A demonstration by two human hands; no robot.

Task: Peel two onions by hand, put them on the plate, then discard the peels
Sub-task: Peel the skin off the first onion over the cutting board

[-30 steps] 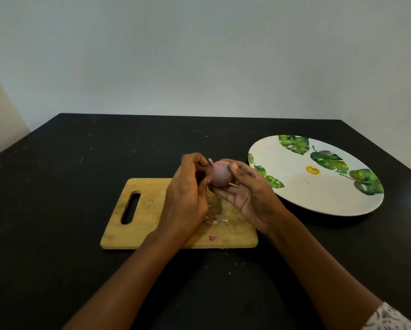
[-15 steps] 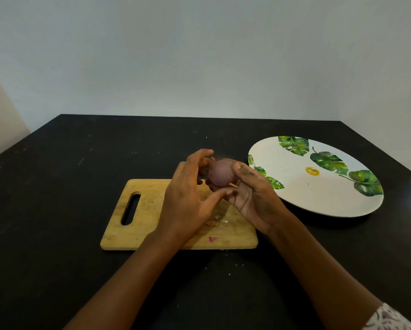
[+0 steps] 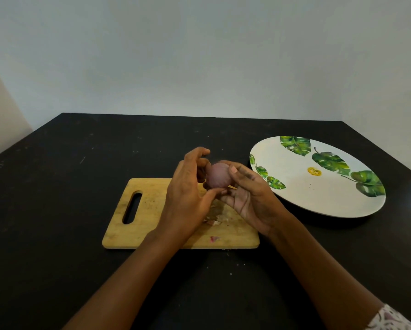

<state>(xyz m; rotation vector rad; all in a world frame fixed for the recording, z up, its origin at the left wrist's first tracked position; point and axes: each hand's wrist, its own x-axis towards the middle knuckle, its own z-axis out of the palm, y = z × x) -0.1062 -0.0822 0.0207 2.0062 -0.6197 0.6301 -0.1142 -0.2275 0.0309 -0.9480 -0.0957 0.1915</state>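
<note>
A small purple onion [image 3: 217, 176] is held above the far edge of the wooden cutting board [image 3: 140, 210]. My right hand [image 3: 249, 196] cups it from the right, thumb on top and fingers underneath. My left hand [image 3: 188, 194] is at its left side, thumb under the onion and fingers curved over its far side. Loose bits of peel [image 3: 215, 219] lie on the board below the hands. The white plate [image 3: 307, 191] with green leaf prints sits to the right with no onion on it. Only one onion is in view.
The board and plate rest on a black table [image 3: 57, 198] set against pale walls at the back and right. A small pink peel scrap [image 3: 214, 238] lies near the board's front edge, and tiny crumbs dot the table in front of the board.
My left hand has shifted from pinching at the onion's top left to reaching round it, its thumb now below and fingers spread over the far side. The onion turned slightly in my right hand.
</note>
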